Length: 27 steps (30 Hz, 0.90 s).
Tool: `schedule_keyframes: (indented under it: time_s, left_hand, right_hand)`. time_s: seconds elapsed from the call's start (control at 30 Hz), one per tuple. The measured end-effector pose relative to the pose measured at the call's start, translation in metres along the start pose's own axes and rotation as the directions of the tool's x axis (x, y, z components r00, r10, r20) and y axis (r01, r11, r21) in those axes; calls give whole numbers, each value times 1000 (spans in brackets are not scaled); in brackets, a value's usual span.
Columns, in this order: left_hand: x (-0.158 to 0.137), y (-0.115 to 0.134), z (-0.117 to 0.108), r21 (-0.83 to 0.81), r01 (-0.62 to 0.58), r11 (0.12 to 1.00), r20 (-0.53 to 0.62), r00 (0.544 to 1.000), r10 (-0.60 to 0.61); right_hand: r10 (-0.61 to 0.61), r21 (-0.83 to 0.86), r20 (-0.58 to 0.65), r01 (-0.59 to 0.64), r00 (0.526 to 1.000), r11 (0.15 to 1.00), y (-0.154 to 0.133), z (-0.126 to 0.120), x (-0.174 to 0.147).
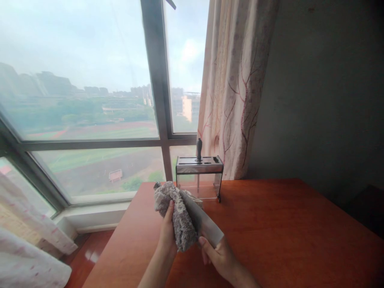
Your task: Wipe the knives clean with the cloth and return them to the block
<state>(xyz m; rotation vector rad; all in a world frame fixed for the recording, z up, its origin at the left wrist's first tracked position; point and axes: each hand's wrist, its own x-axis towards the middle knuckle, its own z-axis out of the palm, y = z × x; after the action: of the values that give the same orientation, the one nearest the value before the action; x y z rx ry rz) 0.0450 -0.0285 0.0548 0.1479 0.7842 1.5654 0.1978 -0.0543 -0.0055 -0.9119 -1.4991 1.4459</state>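
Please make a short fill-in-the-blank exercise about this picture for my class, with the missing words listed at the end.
1. The fluffy cloth held in the left hand is mostly ____ in colour.
2. The near end of the wide metal blade is at the person's ____ hand.
3. The number of dark handles rising from the top of the clear-sided stand is ____.
4. On the scene's left, beside the tall curtain, the outdoors shows through a large ____.

Missing words: grey; right; one; window
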Motion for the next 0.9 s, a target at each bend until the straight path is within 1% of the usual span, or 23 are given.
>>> schedule_keyframes:
  time_s: [0.1, 0.23, 0.4, 0.5, 0.6, 0.7, 0.83, 0.9]
  left_hand:
    - [1, 3, -2, -30, 10, 1000, -9, 1000, -10]
    - [-1, 17, -2, -88, 7, 996, -7, 1000, -8]
    - [2, 42, -9, -165, -134, 977, -77, 989, 123]
    - [5, 48, -12, -180, -162, 970, -91, 985, 147]
    - [6, 41, -11, -193, -131, 972, -52, 991, 123]
    - [4, 26, -8, -183, -70, 981, 0, 997, 71]
    - [-1, 5, -5, -84, 71, 994, 61, 996, -66]
    - [-4, -2, -2, -41, 113, 993, 72, 991, -110]
  right_hand:
    - [-19, -45, 50, 21, 999, 999, 1, 2, 1]
    - [14, -14, 74, -13, 997, 1000, -2, 3, 0]
    - [39, -32, 140, -34, 989, 999, -8, 3, -3]
    - [47, -27, 154, -44, 987, 999, -7, 4, -3]
    - [36, -41, 98, -32, 995, 999, -2, 2, -2]
    - [5, -65, 28, -3, 1000, 998, 3, 0, -1]
    - [-8, -49, 29, 9, 1000, 999, 4, 0, 0]
    - [-4, -35, 17, 4, 1000, 999, 1, 0, 0]
